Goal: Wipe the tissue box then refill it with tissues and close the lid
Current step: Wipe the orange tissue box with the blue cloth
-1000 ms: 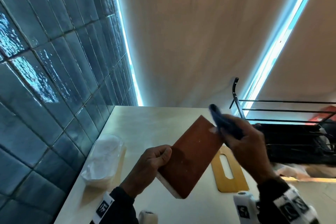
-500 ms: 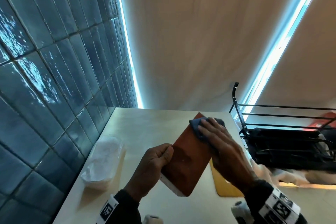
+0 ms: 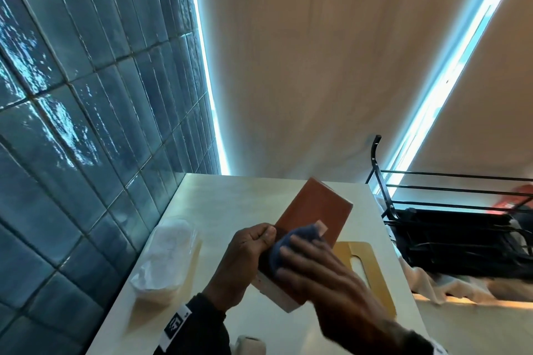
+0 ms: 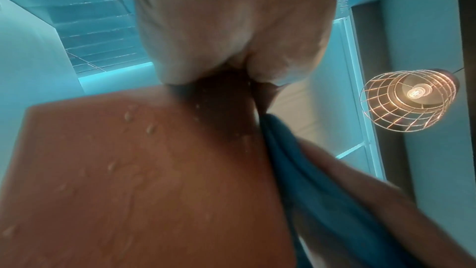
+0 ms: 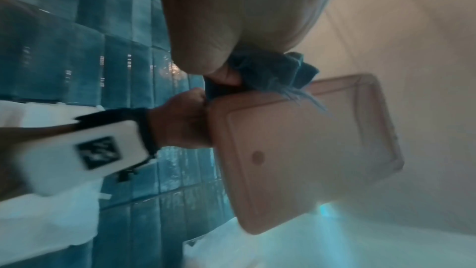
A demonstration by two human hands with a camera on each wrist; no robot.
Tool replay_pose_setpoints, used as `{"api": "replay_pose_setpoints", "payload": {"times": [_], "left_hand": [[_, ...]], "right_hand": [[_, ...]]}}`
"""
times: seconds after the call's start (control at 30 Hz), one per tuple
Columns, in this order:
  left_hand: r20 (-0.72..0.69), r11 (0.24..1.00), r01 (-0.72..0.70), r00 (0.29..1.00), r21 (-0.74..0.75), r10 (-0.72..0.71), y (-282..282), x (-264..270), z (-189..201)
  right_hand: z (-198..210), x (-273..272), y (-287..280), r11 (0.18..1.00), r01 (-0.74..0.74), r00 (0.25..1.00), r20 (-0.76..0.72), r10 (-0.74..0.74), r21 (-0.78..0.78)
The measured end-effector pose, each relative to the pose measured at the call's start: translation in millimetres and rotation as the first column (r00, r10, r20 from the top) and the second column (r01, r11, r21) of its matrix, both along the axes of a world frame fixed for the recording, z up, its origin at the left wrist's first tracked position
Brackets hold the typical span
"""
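A pale table [image 3: 219, 210] fills the lower centre of the head view; a blue tiled wall [image 3: 86, 124] runs down the left of the frame, a beige wall [image 3: 302, 66] stands behind, and a black metal rack [image 3: 432, 210] sits at the right edge; a wire-caged lamp [image 4: 409, 99] glows at the right of the left wrist view. The tissue box [image 3: 314, 216], reddish brown, is held tilted above the table's middle; water drops sit on its face. The left hand [image 3: 245, 256] grips its lower left edge, fingers curled around it; the right hand [image 3: 326, 277] presses a blue cloth [image 3: 294, 239] against the box, fingers spread over the cloth. The yellow lid [image 3: 372, 274] lies flat at lower right, near the table's right edge; a wrapped pack of tissues [image 3: 167, 256] lies at lower left, close to the tiled wall; bare tabletop shows beyond the box.
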State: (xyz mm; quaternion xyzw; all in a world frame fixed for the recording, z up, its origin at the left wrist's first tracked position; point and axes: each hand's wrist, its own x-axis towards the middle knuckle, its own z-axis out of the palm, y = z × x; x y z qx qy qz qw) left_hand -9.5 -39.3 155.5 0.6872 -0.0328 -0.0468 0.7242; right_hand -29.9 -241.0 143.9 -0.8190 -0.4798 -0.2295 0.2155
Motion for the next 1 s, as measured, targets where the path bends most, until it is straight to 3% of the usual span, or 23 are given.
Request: {"api": "replay_pose_setpoints", "payload": {"times": [0.07, 0.23, 0.37, 0.43, 0.5, 0.57, 0.63, 0.7, 0.77, 0.83, 0.87, 0.93, 1.0], "left_hand": [[-0.015, 1.000, 0.013, 1.000, -0.009, -0.013, 2, -1, -1], [-0.018, 1.000, 0.008, 1.000, -0.029, -0.008, -1, 2, 0], [-0.029, 1.000, 0.000, 1.000, -0.016, -0.001, -2, 8, 7], [-0.030, 1.000, 0.015, 0.999, -0.023, -0.016, -1, 6, 8], [-0.030, 0.998, 0.028, 0.999, -0.057, -0.030, 0, 3, 6], [-0.020, 0.998, 0.025, 0.999, -0.054, -0.026, -1, 3, 6], [-0.024, 0.998, 0.021, 0.999, -0.058, -0.022, -2, 4, 5], [-0.028, 0.996, 0.024, 0.999, -0.084, -0.027, -3, 6, 6], [-0.023, 0.997, 0.030, 0.999, -0.065, -0.032, -3, 8, 7], [-0.029, 0.998, 0.032, 0.999, -0.061, -0.034, -3, 10, 6], [-0.029, 0.997, 0.032, 0.999, -0.064, -0.034, -3, 11, 6], [-0.023, 0.999, 0.028, 0.999, -0.036, -0.029, -3, 13, 5], [-0.019, 1.000, 0.013, 1.000, 0.002, -0.013, -5, 14, 4]], "right_hand": [[1, 3, -4, 0.997, -0.061, 0.998, 0.016, 0.062, -0.046], [11, 36, -25, 0.954, 0.246, 0.967, -0.108, -0.230, 0.174], [-2, 12, 1, 0.997, -0.077, 0.996, -0.043, 0.078, 0.026], [0, 13, -2, 0.989, -0.128, 0.992, -0.011, 0.127, -0.068], [6, 29, -16, 0.999, -0.017, 0.999, -0.041, 0.018, 0.030], [12, 46, -32, 0.964, 0.197, 0.975, -0.135, -0.174, 0.179], [12, 50, -33, 0.935, 0.296, 0.953, -0.128, -0.275, 0.194], [8, 34, -21, 0.981, 0.139, 0.989, -0.079, -0.129, 0.135], [7, 14, -10, 0.997, -0.063, 0.998, 0.011, 0.063, -0.033], [8, 18, -14, 0.990, -0.107, 0.994, 0.020, 0.109, -0.096], [8, 28, -19, 0.997, -0.070, 0.997, -0.016, 0.069, -0.024], [9, 54, -33, 0.982, 0.138, 0.984, -0.132, -0.121, 0.131], [13, 70, -39, 0.927, 0.335, 0.938, -0.157, -0.310, 0.167]]}}
